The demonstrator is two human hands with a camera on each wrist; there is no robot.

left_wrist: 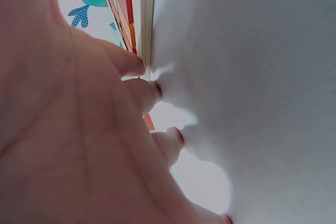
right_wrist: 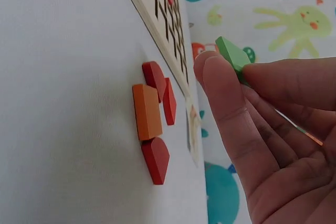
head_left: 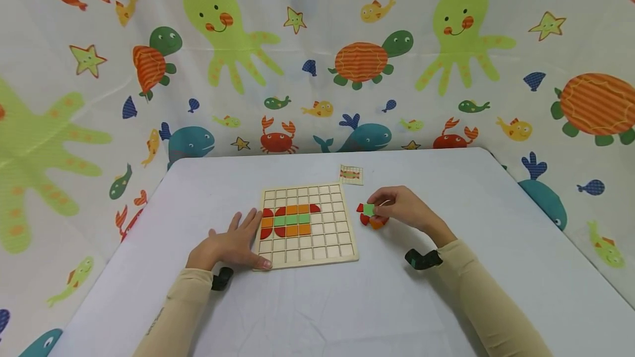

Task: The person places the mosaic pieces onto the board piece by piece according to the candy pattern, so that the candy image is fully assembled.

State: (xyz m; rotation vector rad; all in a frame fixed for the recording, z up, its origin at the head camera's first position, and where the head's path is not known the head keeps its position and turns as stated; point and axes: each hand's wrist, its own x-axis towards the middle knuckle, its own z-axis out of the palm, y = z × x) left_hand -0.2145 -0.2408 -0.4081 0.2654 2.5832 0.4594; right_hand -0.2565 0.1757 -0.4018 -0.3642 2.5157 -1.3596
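A wooden grid board point(head_left: 324, 244) lies on the table, with red, orange and green tiles set in its left and middle cells. My left hand point(head_left: 233, 244) rests at the board's left edge, fingers spread and thumb on the front left corner. Between thumb and fingers, my right hand point(head_left: 404, 209) pinches a green square tile point(right_wrist: 232, 56), raised above the table to the right of the board. Below it lie loose pieces: an orange tile point(right_wrist: 147, 112), a rounded red tile point(right_wrist: 156, 161), another rounded red tile point(right_wrist: 154, 81) and a thin red piece point(right_wrist: 169, 102).
A small pattern card point(head_left: 351, 174) showing a coloured grid lies behind the board. The white tablecloth point(head_left: 307, 313) covers the table. A curtain point(head_left: 307, 26) printed with sea animals hangs behind and at both sides.
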